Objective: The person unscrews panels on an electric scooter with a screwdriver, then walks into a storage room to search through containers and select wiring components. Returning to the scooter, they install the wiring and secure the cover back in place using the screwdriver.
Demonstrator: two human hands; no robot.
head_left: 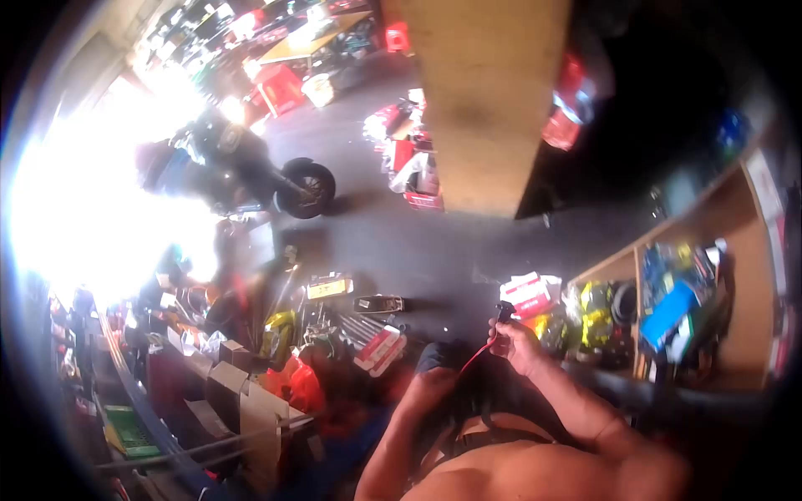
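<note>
My right hand (520, 346) is closed around a small black piece (505, 311), whose top sticks up above the fingers. A thin red strip (476, 356), perhaps a cord, slants down from that hand toward my left hand (437, 382). The left hand is lower and nearer my body, with its fingers partly hidden, so its grip is unclear. A dark blue item (432, 357) lies right by the left fingers; I cannot make out its kind. Both forearms are bare.
On the right stands a wooden shelf (752, 292) with packets. A red-and-white box (528, 294) is beyond my right hand. Left are cardboard boxes (227, 384) and an orange-red bag (296, 382). Farther off are a motorcycle wheel (307, 189) and a tan panel (484, 100). Glare washes out the left.
</note>
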